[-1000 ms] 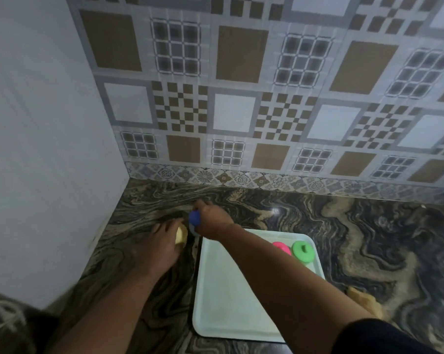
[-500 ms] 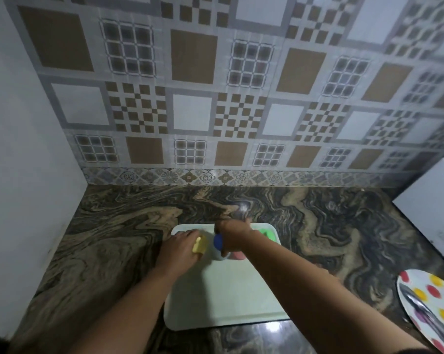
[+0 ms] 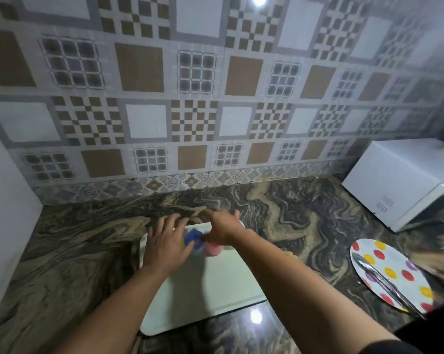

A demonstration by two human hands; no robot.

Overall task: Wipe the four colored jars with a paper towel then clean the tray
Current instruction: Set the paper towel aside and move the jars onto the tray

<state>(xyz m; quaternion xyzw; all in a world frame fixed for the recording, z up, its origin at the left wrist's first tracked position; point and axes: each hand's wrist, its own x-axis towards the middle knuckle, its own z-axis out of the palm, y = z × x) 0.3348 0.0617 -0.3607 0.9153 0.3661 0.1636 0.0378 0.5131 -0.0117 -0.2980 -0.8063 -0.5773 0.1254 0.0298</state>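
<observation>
A white tray (image 3: 203, 297) lies on the marbled counter in front of me. At its far end stand a blue-lidded jar (image 3: 192, 238) and a pink jar (image 3: 212, 249), close together. My left hand (image 3: 166, 242) hovers over the tray's far left corner with fingers spread, just left of the blue jar; whatever is under its palm is hidden. My right hand (image 3: 222, 227) reaches across the far edge with fingers stretched out, its thumb beside the blue lid. The green jar is hidden behind my right hand. The picture is blurred around the jars.
A polka-dot plate (image 3: 384, 267) with a metal utensil (image 3: 379, 279) on it sits at the right. A white boxy appliance (image 3: 399, 180) stands at the back right. A plain wall (image 3: 6, 200) closes the left side, the tiled backsplash the rear.
Both hands moved right from the counter onto the tray's far end, carrying the yellow and blue jars. Their fingers have since straightened out. The view has swung right.
</observation>
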